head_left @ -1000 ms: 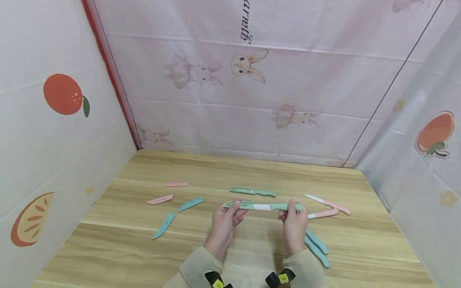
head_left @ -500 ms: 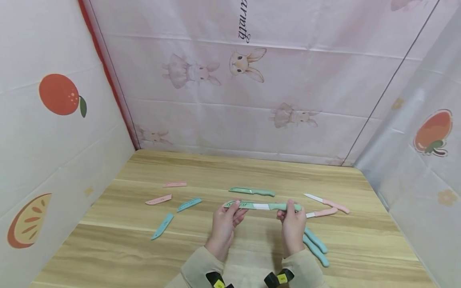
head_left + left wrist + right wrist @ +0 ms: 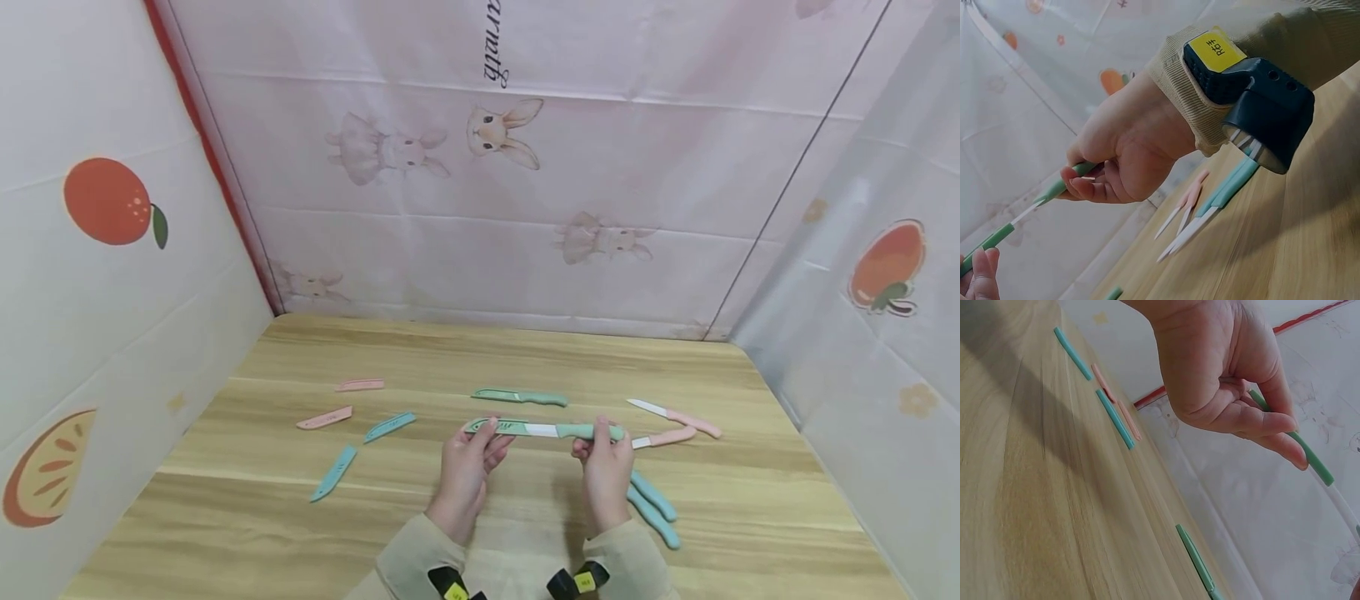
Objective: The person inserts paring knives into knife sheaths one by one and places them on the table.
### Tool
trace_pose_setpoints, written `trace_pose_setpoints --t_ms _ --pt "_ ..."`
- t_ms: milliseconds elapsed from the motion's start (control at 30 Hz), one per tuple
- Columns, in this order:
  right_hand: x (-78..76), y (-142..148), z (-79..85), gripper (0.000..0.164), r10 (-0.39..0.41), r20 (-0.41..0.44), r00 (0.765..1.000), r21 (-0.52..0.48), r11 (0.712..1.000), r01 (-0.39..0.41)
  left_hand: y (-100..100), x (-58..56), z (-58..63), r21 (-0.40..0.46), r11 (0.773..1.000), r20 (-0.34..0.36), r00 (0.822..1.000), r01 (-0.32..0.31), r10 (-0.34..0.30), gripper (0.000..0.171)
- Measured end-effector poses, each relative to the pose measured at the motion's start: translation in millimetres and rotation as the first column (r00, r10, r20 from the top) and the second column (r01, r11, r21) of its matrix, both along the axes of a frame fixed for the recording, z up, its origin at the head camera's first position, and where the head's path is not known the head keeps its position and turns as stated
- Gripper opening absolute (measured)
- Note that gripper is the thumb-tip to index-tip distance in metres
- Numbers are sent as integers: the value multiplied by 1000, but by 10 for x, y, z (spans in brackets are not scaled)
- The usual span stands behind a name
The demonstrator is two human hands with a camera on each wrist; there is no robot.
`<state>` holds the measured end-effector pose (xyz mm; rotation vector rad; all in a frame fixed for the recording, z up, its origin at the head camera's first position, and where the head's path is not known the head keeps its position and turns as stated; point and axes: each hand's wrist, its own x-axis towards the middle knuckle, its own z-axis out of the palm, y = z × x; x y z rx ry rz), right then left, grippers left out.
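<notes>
In the head view, my left hand pinches a green knife sheath between thumb and fingers. My right hand grips the green handle of a paring knife. The knife's white blade lies partly inside the sheath, and a short stretch shows between the two green parts. Both are held level above the table. The left wrist view shows the right hand round the handle; the right wrist view shows the left hand on the sheath.
Behind the hands lies a sheathed green knife. Pink sheaths and blue sheaths lie at left. Bare pink knives and blue-handled knives lie at right, blades exposed in the left wrist view. Printed curtains surround the wooden table.
The right hand has come slightly nearer the left, and a little less blade shows between sheath and handle. The head view has shifted slightly; both hands keep their hold.
</notes>
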<state>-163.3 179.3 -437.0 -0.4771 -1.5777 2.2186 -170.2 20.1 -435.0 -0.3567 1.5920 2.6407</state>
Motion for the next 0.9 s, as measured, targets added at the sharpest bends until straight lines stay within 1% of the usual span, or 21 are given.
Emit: trace_pose_setpoints --t_ms 300,500,733,900 --pt "-9 14 -20 15 -8 -4 1000 -5 1000 8 36 -18 -8 16 1000 6 1000 4 -4 30" --pt "-33 9 -31 15 -19 -8 1000 -27 999 19 43 -19 -12 19 1000 -1 1000 16 -16 28" --pt "-50 -28 -32 11 -17 -10 1000 4 1000 17 20 -29 -22 19 1000 11 1000 7 -7 31" --pt "-48 -46 -42 15 -21 2 1000 -2 1000 21 7 -32 -32 17 1000 12 1000 10 -10 30"
